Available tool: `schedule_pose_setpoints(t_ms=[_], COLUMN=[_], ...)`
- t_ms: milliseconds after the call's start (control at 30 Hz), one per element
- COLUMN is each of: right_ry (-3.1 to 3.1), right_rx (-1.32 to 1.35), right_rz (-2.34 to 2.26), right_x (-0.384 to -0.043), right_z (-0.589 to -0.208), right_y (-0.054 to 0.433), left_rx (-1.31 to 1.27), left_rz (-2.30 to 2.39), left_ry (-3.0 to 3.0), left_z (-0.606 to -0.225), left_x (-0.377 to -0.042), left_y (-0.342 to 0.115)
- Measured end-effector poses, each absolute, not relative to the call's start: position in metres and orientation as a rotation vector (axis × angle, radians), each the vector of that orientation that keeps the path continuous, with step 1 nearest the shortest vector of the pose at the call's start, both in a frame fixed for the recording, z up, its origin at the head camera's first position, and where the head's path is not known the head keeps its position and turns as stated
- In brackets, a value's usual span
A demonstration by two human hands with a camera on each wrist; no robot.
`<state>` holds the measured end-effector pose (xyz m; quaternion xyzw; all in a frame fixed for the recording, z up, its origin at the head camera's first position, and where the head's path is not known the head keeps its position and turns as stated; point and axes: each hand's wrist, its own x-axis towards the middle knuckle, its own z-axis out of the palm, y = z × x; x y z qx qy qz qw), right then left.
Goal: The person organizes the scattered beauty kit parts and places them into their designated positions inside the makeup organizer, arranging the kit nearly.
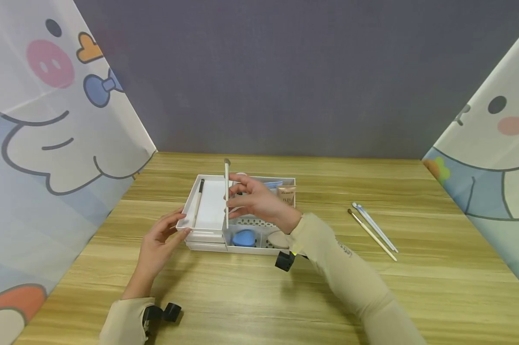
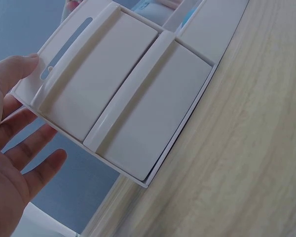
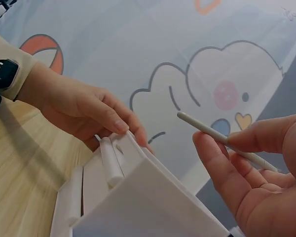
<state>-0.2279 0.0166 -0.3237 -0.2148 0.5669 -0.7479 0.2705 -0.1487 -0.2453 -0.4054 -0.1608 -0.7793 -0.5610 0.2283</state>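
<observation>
A white desktop organizer (image 1: 212,206) with two drawers (image 2: 153,103) stands on the wooden table. My left hand (image 1: 157,244) grips its left front corner, thumb over the top edge and fingers along the side. My right hand (image 1: 261,201) pinches a makeup brush (image 1: 226,194) by its pale handle, bristles up, above the organizer. Another makeup brush (image 1: 197,206), dark-tipped, lies in the shallow top tray. The right compartments hold a blue makeup sponge (image 1: 244,238), a beige sponge (image 1: 278,238) and a BB cream tube (image 1: 286,195), partly behind my right hand and wrist.
To the right on the table (image 1: 328,191) lie a thin brush with a brown tip (image 1: 373,235) and a pair of pale, slender sticks (image 1: 376,227) side by side. A grey panel (image 1: 285,81) stands behind, with cartoon-print cloth (image 1: 65,158) at both sides.
</observation>
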Motion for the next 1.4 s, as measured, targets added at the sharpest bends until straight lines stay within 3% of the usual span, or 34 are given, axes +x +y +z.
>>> schedule_pose_setpoints(t_ms=[567,1400], right_ry=[1.664,1.89], right_rx=[-0.549,-0.293], right_rz=[-1.977,-1.659], right_x=[-0.233,-0.243], right_z=[-0.317,-0.312], right_y=[-0.031,-0.062], left_rx=[-0.457,-0.475], left_rz=[-1.555,-1.555], left_ry=[-2.135,-2.122], left_z=[-0.404,-0.407], left_x=[-0.15,-0.152], left_y=[-0.246,-0.248])
